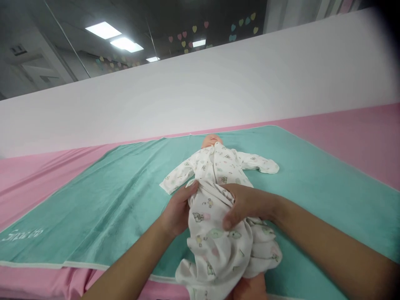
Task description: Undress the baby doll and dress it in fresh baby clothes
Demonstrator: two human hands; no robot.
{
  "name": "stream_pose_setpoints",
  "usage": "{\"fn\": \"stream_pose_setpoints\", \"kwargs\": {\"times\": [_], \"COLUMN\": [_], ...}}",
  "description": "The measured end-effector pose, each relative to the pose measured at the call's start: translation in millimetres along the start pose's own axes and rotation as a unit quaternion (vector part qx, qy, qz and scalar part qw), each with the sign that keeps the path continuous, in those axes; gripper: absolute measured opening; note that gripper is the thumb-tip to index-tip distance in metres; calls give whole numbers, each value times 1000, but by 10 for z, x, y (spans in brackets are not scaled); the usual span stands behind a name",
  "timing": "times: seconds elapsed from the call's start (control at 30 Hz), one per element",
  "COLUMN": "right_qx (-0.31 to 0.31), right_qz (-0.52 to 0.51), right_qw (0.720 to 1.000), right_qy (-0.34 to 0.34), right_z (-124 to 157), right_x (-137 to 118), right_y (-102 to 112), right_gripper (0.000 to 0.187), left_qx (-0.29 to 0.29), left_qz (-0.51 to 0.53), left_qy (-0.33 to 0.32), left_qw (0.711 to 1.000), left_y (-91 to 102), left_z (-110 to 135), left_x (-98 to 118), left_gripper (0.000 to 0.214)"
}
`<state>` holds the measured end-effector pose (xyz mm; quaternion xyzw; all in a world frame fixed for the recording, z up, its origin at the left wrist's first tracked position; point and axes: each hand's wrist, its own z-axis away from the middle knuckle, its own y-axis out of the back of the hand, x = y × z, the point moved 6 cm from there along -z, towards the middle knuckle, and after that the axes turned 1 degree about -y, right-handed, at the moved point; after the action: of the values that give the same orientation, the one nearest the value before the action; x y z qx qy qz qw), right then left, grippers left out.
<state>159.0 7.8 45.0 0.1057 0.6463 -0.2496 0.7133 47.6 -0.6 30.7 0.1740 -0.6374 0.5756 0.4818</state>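
A baby doll (211, 141) lies on its back on a teal mat (125, 196), head away from me. It wears a white printed romper (215, 166) with both sleeves spread sideways. My left hand (178, 210) grips the romper's cloth at the doll's left side near the waist. My right hand (245, 204) is closed on the bunched cloth over the doll's belly. The lower part of the romper (225, 254) is gathered loosely towards me, and a bare doll leg (250, 289) shows under it.
The mat lies on a pink padded surface (359, 137). A white wall or partition (218, 87) runs behind it. Ceiling lights (103, 30) and heart stickers (193, 29) show above. The mat's near edge (46, 264) is close to me.
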Motion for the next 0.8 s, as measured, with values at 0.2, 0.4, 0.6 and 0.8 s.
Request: {"fn": "stream_pose_setpoints", "kwargs": {"times": [0.2,0.4,0.6,0.8], "right_qx": [97,98,91,39], "right_qz": [-143,-199,-119,16], "right_qw": [984,971,985,999], "right_qy": [48,91,83,-6], "right_z": [-33,-58,-42,12], "right_x": [61,12,-26,55], "right_y": [125,96,87,67], "right_gripper": [44,45,42,50], "left_qx": [26,-33,-16,-28], "left_qz": [-38,-213,-167,-52], "left_qy": [-4,-18,-6,-49], "left_qw": [999,976,986,997], "left_y": [58,-3,33,17], "left_z": [0,15,39,7], "left_x": [9,45,21,45], "left_gripper": [41,53,35,37]}}
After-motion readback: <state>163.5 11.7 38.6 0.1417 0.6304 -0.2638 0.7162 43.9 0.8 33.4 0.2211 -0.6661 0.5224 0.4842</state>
